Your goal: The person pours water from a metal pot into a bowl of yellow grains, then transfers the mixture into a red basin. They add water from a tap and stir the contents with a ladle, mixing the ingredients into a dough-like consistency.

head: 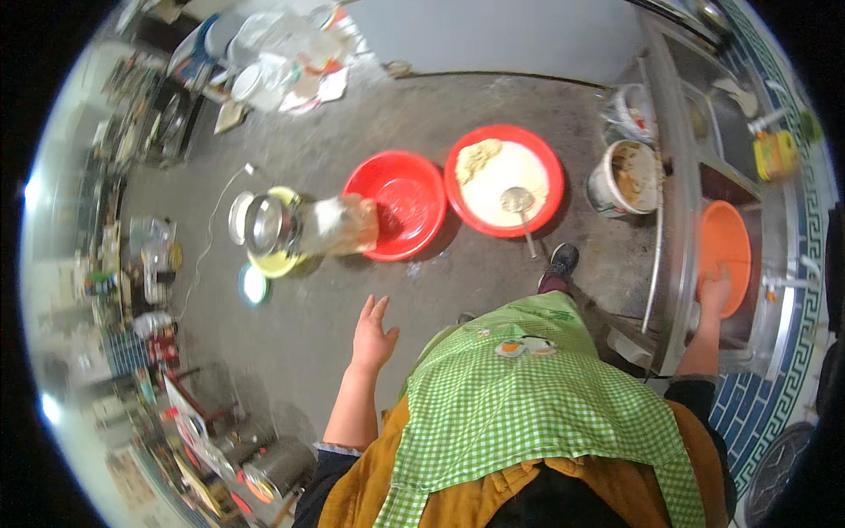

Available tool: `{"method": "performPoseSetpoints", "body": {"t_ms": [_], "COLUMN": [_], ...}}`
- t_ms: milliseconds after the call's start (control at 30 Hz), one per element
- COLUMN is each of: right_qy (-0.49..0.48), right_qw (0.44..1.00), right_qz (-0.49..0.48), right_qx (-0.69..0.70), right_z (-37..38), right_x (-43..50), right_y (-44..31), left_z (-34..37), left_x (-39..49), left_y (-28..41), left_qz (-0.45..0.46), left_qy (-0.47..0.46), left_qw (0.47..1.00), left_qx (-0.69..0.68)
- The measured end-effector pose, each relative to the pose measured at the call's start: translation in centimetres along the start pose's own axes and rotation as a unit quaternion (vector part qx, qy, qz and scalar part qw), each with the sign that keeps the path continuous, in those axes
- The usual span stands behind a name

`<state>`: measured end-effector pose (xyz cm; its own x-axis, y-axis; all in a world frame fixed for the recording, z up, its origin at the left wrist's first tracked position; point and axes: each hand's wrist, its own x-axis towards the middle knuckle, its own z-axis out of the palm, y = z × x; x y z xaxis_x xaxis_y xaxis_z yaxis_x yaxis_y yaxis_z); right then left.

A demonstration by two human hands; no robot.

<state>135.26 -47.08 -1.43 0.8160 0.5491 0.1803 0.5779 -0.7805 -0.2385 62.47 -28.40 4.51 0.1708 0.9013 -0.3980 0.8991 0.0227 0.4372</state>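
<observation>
At the right, my right hand grips the near rim of an orange plastic basin inside the metal sink. My left hand hangs over the floor with its fingers apart and nothing in it. Ahead of it on the floor is a red plastic basin, with a bulky plastic bag at its left rim. A second red basin holds white, flour-like contents, a pale yellowish mass and a round skimmer whose handle sticks out over the rim.
Between the second basin and the sink stands a white bucket with brownish contents. A steel machine and a yellow basin stand at left, near a white cord. The sink has a faucet and a yellow bottle.
</observation>
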Motion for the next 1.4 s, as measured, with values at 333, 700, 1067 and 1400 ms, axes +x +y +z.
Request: {"method": "performPoseSetpoints", "body": {"t_ms": [333,700,1067,1400], "right_qy": [-0.280,-0.504,-0.463,-0.362], "right_qw": [0.932,0.792,0.885,0.907], "right_qz": [-0.228,-0.340,-0.054,0.026], "right_qx": [0.044,0.059,0.004,-0.215], "right_z": [8.4,23.3,31.8,53.2], "right_x": [-3.6,-12.0,-23.3,-26.1], "right_y": [-23.7,-42.0,-34.3,-27.1], "left_z": [2.0,0.7,-1.4,-0.2], "left_x": [-6.4,-4.3,16.6,35.0], "left_y": [-16.4,-23.4,-44.9,-62.2], "left_qz": [-0.244,-0.308,-0.290,-0.366], "left_qy": [0.058,0.082,0.050,0.267], "left_qw": [0.968,0.946,0.950,0.869], "left_qx": [-0.024,-0.055,-0.103,-0.199]}}
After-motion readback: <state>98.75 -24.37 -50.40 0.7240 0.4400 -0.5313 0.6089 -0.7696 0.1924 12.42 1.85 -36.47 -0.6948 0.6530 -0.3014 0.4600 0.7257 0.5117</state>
